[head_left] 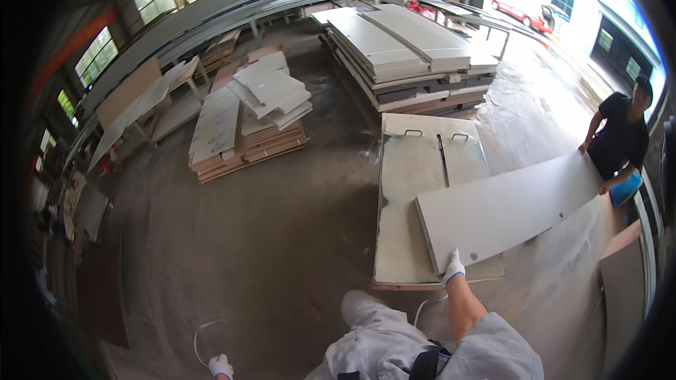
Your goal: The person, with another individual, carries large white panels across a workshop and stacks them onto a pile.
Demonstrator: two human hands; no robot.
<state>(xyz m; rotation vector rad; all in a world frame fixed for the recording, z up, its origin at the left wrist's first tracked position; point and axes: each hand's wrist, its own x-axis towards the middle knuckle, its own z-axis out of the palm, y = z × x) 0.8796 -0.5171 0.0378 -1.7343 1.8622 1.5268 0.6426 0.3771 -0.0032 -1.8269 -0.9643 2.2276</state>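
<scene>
A long white door-like panel with small round holes lies tilted across a flat worktable that has two metal handles and a dark slot. At its near left corner my right hand, in a white glove, grips the edge with the thumb on top; the fingers beneath are hidden. A co-worker in a dark shirt holds the far right end with both hands. Low at the left, my gloved left hand looks closed on a thin white cord that curves up from it.
Beyond the worktable stands a tall stack of white panels. A lower pile of boards sits on the floor at the left. Boards lean at the right edge, and a long bench runs along the back.
</scene>
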